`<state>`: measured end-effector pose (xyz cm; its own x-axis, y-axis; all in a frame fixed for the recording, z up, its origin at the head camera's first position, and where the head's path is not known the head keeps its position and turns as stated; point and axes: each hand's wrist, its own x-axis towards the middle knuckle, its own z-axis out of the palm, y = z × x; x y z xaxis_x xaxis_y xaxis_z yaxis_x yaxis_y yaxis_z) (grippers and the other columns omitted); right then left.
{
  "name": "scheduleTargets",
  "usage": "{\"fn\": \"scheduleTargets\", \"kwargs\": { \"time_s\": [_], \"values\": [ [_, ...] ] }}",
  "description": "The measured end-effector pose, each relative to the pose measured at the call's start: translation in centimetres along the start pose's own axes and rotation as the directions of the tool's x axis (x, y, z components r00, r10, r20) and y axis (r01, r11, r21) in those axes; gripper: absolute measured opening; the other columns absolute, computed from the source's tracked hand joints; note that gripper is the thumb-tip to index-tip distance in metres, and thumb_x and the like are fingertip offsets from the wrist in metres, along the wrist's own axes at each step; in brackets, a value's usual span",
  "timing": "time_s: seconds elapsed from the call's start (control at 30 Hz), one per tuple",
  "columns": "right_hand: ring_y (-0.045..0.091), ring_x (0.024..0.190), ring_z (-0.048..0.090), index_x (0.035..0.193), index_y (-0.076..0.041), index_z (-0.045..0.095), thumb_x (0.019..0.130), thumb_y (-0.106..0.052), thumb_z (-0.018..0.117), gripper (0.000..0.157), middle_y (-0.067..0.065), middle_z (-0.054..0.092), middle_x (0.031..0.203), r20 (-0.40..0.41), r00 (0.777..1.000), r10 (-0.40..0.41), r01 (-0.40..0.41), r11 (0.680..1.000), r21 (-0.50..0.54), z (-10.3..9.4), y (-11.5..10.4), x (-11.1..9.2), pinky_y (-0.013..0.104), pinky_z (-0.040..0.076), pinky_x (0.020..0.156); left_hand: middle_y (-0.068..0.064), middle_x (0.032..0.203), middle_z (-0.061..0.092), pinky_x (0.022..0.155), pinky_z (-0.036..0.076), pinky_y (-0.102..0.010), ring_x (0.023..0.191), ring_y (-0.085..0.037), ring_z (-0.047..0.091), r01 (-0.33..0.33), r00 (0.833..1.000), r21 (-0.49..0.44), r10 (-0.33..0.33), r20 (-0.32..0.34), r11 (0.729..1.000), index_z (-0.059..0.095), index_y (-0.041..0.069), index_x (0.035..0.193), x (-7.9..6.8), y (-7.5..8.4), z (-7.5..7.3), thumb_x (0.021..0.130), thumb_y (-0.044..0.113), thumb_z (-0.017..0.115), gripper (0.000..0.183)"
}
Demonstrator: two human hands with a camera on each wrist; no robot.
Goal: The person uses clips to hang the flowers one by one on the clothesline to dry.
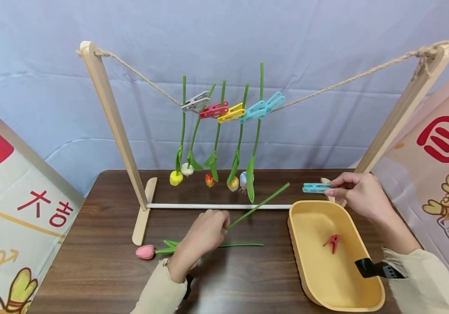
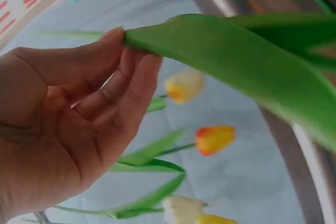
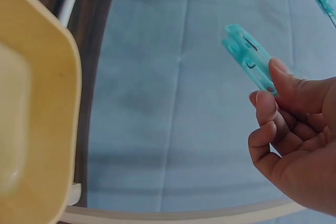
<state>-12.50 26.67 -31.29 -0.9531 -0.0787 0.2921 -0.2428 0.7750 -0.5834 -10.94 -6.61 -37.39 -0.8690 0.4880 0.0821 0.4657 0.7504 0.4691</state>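
Note:
My left hand (image 1: 206,229) pinches an artificial tulip by its green stem (image 1: 261,205), which slants up to the right. In the left wrist view a broad leaf (image 2: 226,51) of this tulip extends past the fingertips; its bloom is hidden. My right hand (image 1: 359,192) holds a light blue clothespin (image 1: 315,188) by one end, between thumb and fingers, just above the yellow basin's far rim. Several tulips hang bloom-down from a rope (image 1: 346,81), held by grey (image 1: 195,101), red (image 1: 213,110), yellow (image 1: 231,113) and light blue clothespins (image 1: 253,112).
A pink tulip (image 1: 145,252) lies on the wooden table (image 1: 103,270), partly behind the left arm. One red clothespin (image 1: 334,243) is inside the yellow basin (image 1: 307,279). Wooden posts (image 1: 110,117) carry the rope, joined below by a white bar (image 1: 193,206).

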Motion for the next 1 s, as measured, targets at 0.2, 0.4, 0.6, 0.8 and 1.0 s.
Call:
{"fn": "scheduleTargets", "kwargs": {
  "time_s": [0.2,0.4,0.6,0.8,1.0],
  "values": [
    [0.006,0.057,0.052,0.081,0.002,0.07,0.077,-0.004,0.074,0.008,0.007,0.065,0.068,0.002,1.0,-0.012,0.012,1.0,-0.015,-0.6,-0.9,0.6,0.022,0.04,0.049,-0.001,0.07,0.053,0.057,0.042,-0.028,0.065,-0.016,0.053,-0.054,0.991,-0.004,0.053,-0.127,0.999,0.055,0.007,0.076,2.4,1.9,-1.0,0.083,-0.001,0.065,0.015],
    [0.007,0.051,0.052,0.081,0.003,0.069,0.078,-0.003,0.073,0.008,0.006,0.064,0.063,0.014,1.0,-0.015,0.015,1.0,-0.009,-0.7,-1.7,1.0,0.023,0.04,0.045,-0.003,0.076,0.057,0.06,0.046,-0.031,0.071,-0.019,0.059,-0.079,0.968,-0.047,0.066,-0.241,0.996,0.058,0.004,0.083,4.4,3.6,-2.0,0.084,0.002,0.065,0.007],
    [0.009,0.05,0.052,0.084,0.003,0.069,0.078,-0.007,0.073,0.012,0.005,0.062,0.061,0.044,0.999,0.003,-0.003,1.0,-0.008,-0.8,-2.1,1.1,0.025,0.038,0.044,-0.006,0.08,0.06,0.062,0.046,-0.031,0.073,-0.019,0.06,-0.109,0.942,-0.052,0.086,-0.325,0.993,0.059,0.003,0.086,6.3,5.0,-3.0,0.087,0.003,0.063,0.004],
    [0.006,0.05,0.05,0.085,0.005,0.069,0.078,-0.005,0.074,0.013,0.006,0.063,0.063,0.04,0.999,-0.016,0.016,1.0,-0.006,-1.0,-2.0,1.5,0.023,0.038,0.044,-0.006,0.082,0.062,0.067,0.048,-0.031,0.075,-0.02,0.06,-0.11,0.929,-0.048,0.086,-0.36,0.993,0.06,0.002,0.087,7.7,6.3,-4.2,0.09,0.005,0.06,0.004],
    [0.004,0.052,0.051,0.083,0.004,0.069,0.077,-0.005,0.075,0.012,0.008,0.066,0.067,0.018,0.999,-0.05,0.05,0.998,-0.025,-1.6,-2.8,2.1,0.02,0.039,0.047,-0.006,0.084,0.064,0.07,0.048,-0.032,0.077,-0.02,0.061,-0.098,0.923,-0.068,0.065,-0.38,0.993,0.061,0.001,0.089,8.5,6.8,-5.0,0.09,0.006,0.059,0.006]
  ]
}}
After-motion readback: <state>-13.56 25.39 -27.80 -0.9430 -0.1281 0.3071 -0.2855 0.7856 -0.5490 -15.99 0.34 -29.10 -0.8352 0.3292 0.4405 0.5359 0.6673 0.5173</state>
